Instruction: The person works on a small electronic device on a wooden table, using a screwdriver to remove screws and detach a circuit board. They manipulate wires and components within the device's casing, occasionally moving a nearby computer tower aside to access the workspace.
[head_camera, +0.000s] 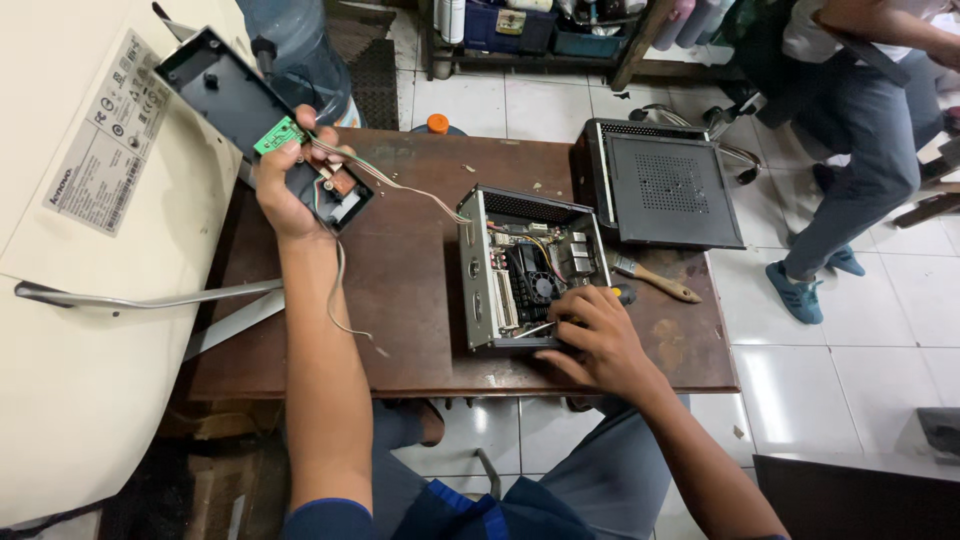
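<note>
Two hands work at the brown desk (400, 300): upper left of frame, the left hand (285, 185) has its grip closed around a black front panel (240, 100) with a green circuit board (279, 134); lower centre, the right hand (600, 335) grips a screwdriver (540, 328) inside the open mini computer case (530, 268).

Workshop corner with a worn table on a tiled floor

A scuffed dark brown wooden table (400, 290) is standing on glossy white floor tiles (850, 350) that are reflecting overhead light, while a low dark metal shelf (520, 45) holding blue plastic bins (505, 25) is lining the far side.
</note>
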